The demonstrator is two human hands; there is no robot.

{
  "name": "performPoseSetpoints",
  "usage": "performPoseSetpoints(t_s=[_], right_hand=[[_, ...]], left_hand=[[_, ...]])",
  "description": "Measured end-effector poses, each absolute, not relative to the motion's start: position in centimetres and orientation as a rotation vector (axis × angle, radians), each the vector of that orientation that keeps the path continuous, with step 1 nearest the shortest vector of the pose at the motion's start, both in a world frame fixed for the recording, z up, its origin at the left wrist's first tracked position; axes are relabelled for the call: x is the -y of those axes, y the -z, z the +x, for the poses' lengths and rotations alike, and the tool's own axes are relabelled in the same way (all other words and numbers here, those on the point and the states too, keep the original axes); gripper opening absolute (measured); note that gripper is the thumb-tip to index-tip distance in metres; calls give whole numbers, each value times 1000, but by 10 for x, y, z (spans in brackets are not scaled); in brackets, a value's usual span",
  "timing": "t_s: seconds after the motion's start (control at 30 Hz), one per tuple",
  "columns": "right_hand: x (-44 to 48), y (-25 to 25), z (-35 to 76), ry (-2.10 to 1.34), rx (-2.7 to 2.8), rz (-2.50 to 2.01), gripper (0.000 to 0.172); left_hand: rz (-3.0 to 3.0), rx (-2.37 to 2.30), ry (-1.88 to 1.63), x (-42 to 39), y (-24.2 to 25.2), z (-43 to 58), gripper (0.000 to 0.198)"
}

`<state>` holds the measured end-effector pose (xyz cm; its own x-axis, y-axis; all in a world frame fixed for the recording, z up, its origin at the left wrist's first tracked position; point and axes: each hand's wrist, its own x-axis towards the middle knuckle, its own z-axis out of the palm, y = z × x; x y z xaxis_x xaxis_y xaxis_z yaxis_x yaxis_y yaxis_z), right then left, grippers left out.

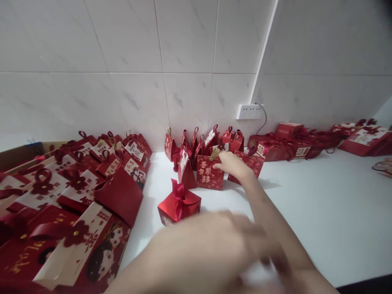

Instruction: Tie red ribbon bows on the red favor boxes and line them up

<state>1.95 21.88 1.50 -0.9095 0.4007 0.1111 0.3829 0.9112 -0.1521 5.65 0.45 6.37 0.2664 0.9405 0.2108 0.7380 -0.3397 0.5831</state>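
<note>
In the middle, my right hand (234,164) is closed at the upper right corner of a red gift box (210,176) with pale Chinese characters and a gold ribbon loop (215,153). The fingertips behind the box are hidden. Another patterned red gift box (252,164) stands just right of that hand, partly behind it. Close to the camera, my left hand (211,249) is large and smeared by motion, so its fingers do not show clearly. Beyond it sits a shiny red box (179,204) tied with a ribbon bow.
At left, a cardboard carton (21,154) and many red gift boxes (121,194) crowd the white table (321,204). Several small boxes (186,169) stand near the tiled wall. More red boxes (277,148) lie at right, below a white power socket (249,112).
</note>
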Motion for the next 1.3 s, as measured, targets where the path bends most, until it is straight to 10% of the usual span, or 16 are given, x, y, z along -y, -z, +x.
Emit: performPoseSetpoints(t_s=[0.23,0.97,1.3], right_hand=[[-209,-7,9,-211,2925,-532,28],[-168,10,-10,-918,2748,-82,36],[-160,-14,23,-700,3103,63,41]], left_hand=[[1775,-2843,-744,-38,-33,-41,29],[1171,-3073,-442,-43,-3,-80,36],[734,-3251,-439,-11,-13,-109,26]])
